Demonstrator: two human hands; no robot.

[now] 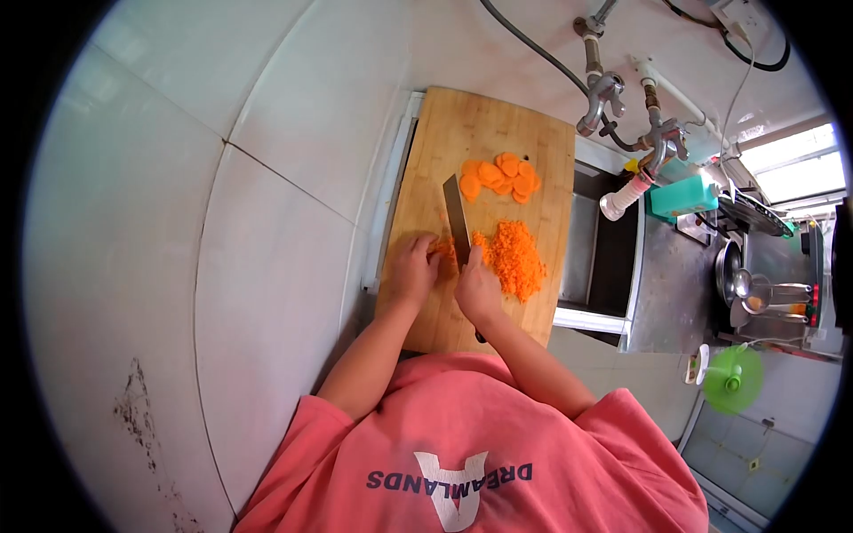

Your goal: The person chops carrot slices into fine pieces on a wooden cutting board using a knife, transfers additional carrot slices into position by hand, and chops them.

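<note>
My right hand (478, 286) is closed around the handle of a kitchen knife (456, 213). Its broad blade points away from me over the wooden cutting board (426, 329). Just left of the blade, the curled fingers of my left hand (411, 274) press on carrot strips (447, 253), partly hidden by the fingers and blade. To the right of the knife lies a heap of finely chopped carrot (518, 259). Farther up the board, round carrot slices (506, 176) overlap in a loose pile.
Tiled wall (284, 231) rises close along the left. A sink (580, 249) lies right of the board, below two metal taps (604, 99). Beyond it are a turquoise bottle (684, 198), a pan (728, 269) and a green fan (733, 380).
</note>
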